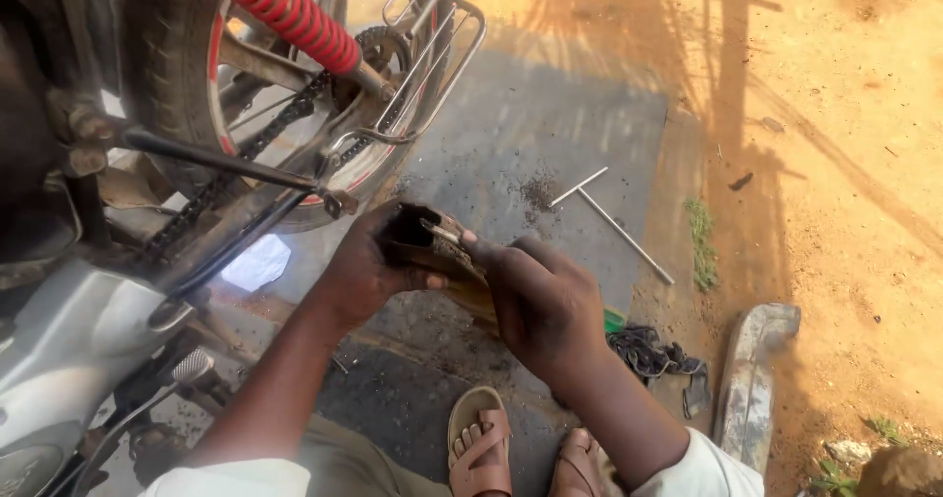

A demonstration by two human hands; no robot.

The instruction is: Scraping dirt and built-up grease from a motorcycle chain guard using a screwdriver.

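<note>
Orange dirt ground with a grey concrete slab point(550, 134) beside a motorcycle rear wheel point(187, 75). Left hand point(359, 271) wraps its fingers around a dirty, rusty-brown hollow metal casing point(437, 251), held just above the slab; right hand point(545, 305) clamps its lower end, forefinger extended. One red coil shock spring point(285, 11), two thin metal rods point(609, 217), two brown sandals point(481, 443).
</note>
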